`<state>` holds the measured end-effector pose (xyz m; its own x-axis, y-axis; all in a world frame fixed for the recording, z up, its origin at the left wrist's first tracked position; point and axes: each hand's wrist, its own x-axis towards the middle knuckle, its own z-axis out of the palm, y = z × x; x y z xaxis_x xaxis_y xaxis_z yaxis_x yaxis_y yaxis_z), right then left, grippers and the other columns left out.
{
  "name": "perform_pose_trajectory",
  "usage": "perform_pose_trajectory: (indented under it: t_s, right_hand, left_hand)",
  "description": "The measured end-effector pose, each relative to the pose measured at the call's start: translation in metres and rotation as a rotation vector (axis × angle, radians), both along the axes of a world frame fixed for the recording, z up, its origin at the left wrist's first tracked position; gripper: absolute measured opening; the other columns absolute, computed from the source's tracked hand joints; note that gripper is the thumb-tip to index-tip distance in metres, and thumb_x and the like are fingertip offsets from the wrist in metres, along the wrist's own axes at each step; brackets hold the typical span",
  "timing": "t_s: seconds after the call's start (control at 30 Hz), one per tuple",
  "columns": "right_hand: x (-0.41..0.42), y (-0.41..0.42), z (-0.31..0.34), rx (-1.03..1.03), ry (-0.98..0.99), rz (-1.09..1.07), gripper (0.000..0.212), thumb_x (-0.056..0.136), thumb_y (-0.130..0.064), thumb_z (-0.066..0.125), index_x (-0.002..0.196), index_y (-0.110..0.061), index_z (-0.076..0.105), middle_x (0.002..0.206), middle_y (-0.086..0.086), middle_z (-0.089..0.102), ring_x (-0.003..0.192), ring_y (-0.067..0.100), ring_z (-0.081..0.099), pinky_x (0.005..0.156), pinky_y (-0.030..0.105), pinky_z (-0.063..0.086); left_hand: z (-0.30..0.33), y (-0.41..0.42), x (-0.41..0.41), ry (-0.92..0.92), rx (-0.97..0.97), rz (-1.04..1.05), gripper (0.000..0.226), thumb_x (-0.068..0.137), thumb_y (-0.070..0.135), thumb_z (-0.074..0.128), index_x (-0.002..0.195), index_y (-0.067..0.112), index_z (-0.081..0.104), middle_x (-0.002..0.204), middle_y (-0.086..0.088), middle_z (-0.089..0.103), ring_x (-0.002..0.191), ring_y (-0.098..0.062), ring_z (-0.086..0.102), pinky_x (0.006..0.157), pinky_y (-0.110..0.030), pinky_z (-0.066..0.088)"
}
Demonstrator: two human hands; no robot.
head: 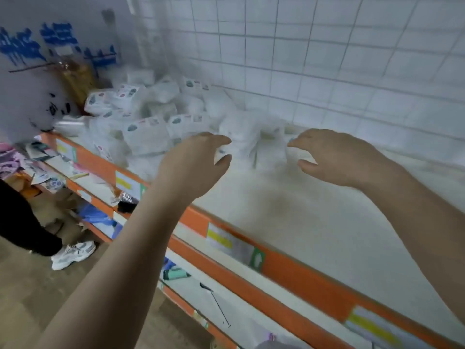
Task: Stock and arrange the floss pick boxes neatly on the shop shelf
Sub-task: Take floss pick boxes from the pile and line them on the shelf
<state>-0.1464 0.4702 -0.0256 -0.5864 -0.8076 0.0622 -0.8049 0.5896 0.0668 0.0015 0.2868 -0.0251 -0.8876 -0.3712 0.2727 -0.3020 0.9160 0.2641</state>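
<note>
hands closing in on the floss pick heap

both hands hover over the white top shelf board with its orange front lip (pixel 297 270), fingers half-curled and holding nothing. the left hand (pixel 193 162) and the right hand (pixel 337 157) face each other with thumbs below, and a small upright cluster of blurred white floss pick boxes (pixel 249 144) sits between them, just beyond the fingertips. neither hand seems to touch it, though blur makes that hard to judge. both hands look about equally near.

the main pile of white floss pick boxes with small printed labels (pixel 148 117) lies further back and to the left, jumbled against the white wire grid back panel (pixel 327 59) — no common long axis. the shelf's near right stretch holds no boxes. lower shelves (pixel 100 187) carry mixed small goods, too blurred to name.
</note>
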Motion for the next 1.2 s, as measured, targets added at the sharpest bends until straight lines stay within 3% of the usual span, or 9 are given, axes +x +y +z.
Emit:
perform_pose_trajectory:
  t_s: [0.23, 0.5, 0.6, 0.67, 0.7, 0.77, 0.87, 0.97, 1.2]
  right_hand:
    - [-0.057, -0.024, -0.002, 0.079, -0.148, -0.099, 0.064, 0.077, -0.027, 0.065, 0.135, -0.029, 0.038, 0.132, -0.004, 0.043, 0.110, 0.016, 0.047, 0.085, 0.036, 0.045]
    - [-0.072, -0.031, -0.005, 0.122, -0.287, -0.240, 0.061, 0.081, -0.022, 0.064, 0.137, -0.021, 0.040, 0.133, 0.001, 0.048, 0.118, 0.021, 0.048, 0.095, 0.037, 0.041]
    - [-0.072, -0.034, -0.007, 0.104, -0.299, -0.272, 0.047, 0.080, -0.017, 0.062, 0.125, -0.016, 0.049, 0.122, 0.006, 0.055, 0.110, 0.024, 0.053, 0.090, 0.040, 0.044]
    - [-0.073, -0.035, -0.009, 0.096, -0.306, -0.280, 0.037, 0.077, -0.019, 0.064, 0.112, -0.020, 0.051, 0.110, 0.004, 0.056, 0.100, 0.025, 0.055, 0.077, 0.036, 0.046]
    - [-0.073, -0.035, -0.010, 0.093, -0.301, -0.292, 0.036, 0.075, -0.023, 0.066, 0.107, -0.024, 0.050, 0.106, 0.003, 0.055, 0.095, 0.024, 0.054, 0.071, 0.034, 0.045]
    - [-0.070, -0.035, -0.010, 0.088, -0.271, -0.335, 0.051, 0.073, -0.033, 0.069, 0.118, -0.026, 0.046, 0.109, 0.002, 0.051, 0.094, 0.021, 0.051, 0.073, 0.034, 0.045]
    - [-0.056, -0.032, -0.010, 0.055, -0.229, -0.416, 0.063, 0.071, -0.039, 0.071, 0.125, -0.020, 0.043, 0.107, 0.000, 0.048, 0.092, 0.020, 0.051, 0.076, 0.036, 0.046]
    - [-0.039, -0.026, -0.006, 0.044, -0.207, -0.486, 0.062, 0.070, -0.041, 0.071, 0.122, -0.020, 0.043, 0.102, -0.001, 0.052, 0.087, 0.019, 0.052, 0.071, 0.034, 0.046]
    - [0.032, -0.007, 0.006, -0.070, -0.154, -0.690, 0.064, 0.072, -0.040, 0.070, 0.127, -0.022, 0.041, 0.102, -0.004, 0.050, 0.086, 0.016, 0.046, 0.069, 0.030, 0.037]
  left_hand:
    - [0.011, -0.028, -0.073, 0.100, 0.075, 0.047, 0.040, 0.092, 0.039, 0.046, 0.131, 0.029, 0.048, 0.130, 0.004, 0.052, 0.119, -0.016, 0.047, 0.091, -0.030, 0.037]
    - [0.005, -0.039, -0.105, -0.078, 0.112, 0.013, 0.064, 0.082, 0.055, 0.056, 0.135, 0.022, 0.042, 0.128, -0.005, 0.049, 0.120, -0.024, 0.044, 0.090, -0.035, 0.037]
    - [0.006, -0.041, -0.105, -0.141, 0.118, -0.031, 0.056, 0.081, 0.051, 0.058, 0.127, 0.021, 0.049, 0.123, -0.003, 0.052, 0.115, -0.022, 0.048, 0.084, -0.031, 0.035]
    - [0.006, -0.040, -0.104, -0.178, 0.133, -0.084, 0.039, 0.080, 0.046, 0.060, 0.108, 0.021, 0.053, 0.110, -0.002, 0.052, 0.099, -0.021, 0.056, 0.078, -0.029, 0.034]
    - [0.006, -0.040, -0.104, -0.178, 0.137, -0.107, 0.031, 0.080, 0.044, 0.060, 0.099, 0.023, 0.047, 0.102, -0.001, 0.047, 0.092, -0.020, 0.058, 0.076, -0.028, 0.034]
    - [0.005, -0.043, -0.103, -0.153, 0.155, -0.141, 0.029, 0.079, 0.040, 0.060, 0.094, 0.024, 0.041, 0.099, 0.001, 0.042, 0.089, -0.019, 0.056, 0.076, -0.028, 0.035]
    - [0.004, -0.050, -0.100, -0.113, 0.181, -0.197, 0.045, 0.079, 0.037, 0.061, 0.118, 0.015, 0.054, 0.115, -0.006, 0.054, 0.092, -0.024, 0.059, 0.080, -0.031, 0.040]
    - [0.004, -0.057, -0.093, -0.048, 0.198, -0.262, 0.062, 0.079, 0.036, 0.061, 0.137, 0.025, 0.042, 0.126, -0.004, 0.052, 0.114, -0.022, 0.048, 0.083, -0.027, 0.035]
    - [-0.008, -0.058, -0.059, 0.050, 0.259, -0.525, 0.065, 0.078, 0.035, 0.064, 0.138, 0.029, 0.040, 0.135, 0.006, 0.047, 0.126, -0.013, 0.038, 0.082, -0.008, 0.019]
